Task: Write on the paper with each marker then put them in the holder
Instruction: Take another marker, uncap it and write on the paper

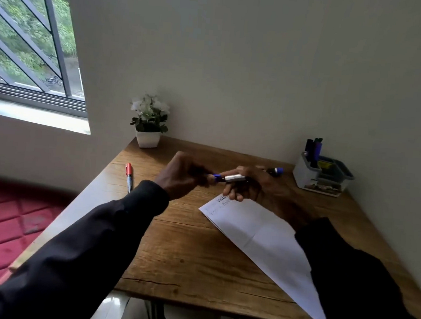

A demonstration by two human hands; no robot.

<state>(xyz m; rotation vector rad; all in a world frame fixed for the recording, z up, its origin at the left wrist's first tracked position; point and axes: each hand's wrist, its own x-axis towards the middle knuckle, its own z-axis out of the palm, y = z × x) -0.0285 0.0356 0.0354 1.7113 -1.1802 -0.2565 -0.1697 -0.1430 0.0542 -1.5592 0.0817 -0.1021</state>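
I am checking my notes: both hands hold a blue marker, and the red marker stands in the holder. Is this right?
Not quite. The head view shows the red marker lying on the table, not in the holder. The left hand and right hand do hold the blue marker.

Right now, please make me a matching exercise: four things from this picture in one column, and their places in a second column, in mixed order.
Things
1. red marker
2. silver marker
3. holder
4. flower pot

Places
a. back right of the table
b. back left corner, by the wall
c. held by the left hand and the right hand
d. lying near the left edge

Pairs: 1-d, 2-c, 3-a, 4-b
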